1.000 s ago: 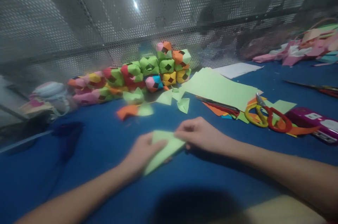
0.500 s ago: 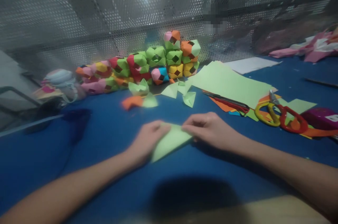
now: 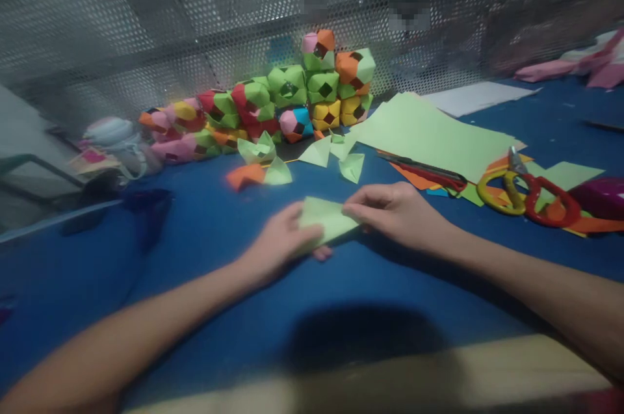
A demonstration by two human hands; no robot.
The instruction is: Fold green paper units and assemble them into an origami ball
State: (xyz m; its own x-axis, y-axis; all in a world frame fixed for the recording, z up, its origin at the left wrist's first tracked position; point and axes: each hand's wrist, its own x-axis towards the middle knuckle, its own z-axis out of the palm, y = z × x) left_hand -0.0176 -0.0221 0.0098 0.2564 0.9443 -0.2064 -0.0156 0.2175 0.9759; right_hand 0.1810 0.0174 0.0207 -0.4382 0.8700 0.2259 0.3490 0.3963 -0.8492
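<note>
Between my hands is a small folded piece of pale green paper point(image 3: 329, 219), held just above the blue tabletop. My left hand point(image 3: 287, 232) grips its left side, thumb on top and fingertips showing beneath. At the paper's right corner, my right hand point(image 3: 390, 206) pinches with thumb and forefinger. Beyond the hands lie folded green paper pieces point(image 3: 351, 168), point(image 3: 316, 153) and an orange folded piece point(image 3: 245, 175) beside a green one point(image 3: 278, 171).
Stacked colourful origami cubes point(image 3: 287, 86) stand by the perforated metal screen point(image 3: 219, 4). To the right are green paper sheets point(image 3: 429, 131), a red-and-black cutter point(image 3: 424, 170), and scissors point(image 3: 529, 193) with yellow and red handles. A white sheet point(image 3: 480, 97) lies behind.
The green paper has been turned, and my left hand has shifted its hold, its fingers now under the paper. My right hand still pinches the right corner. The camera view has tilted down slightly.
</note>
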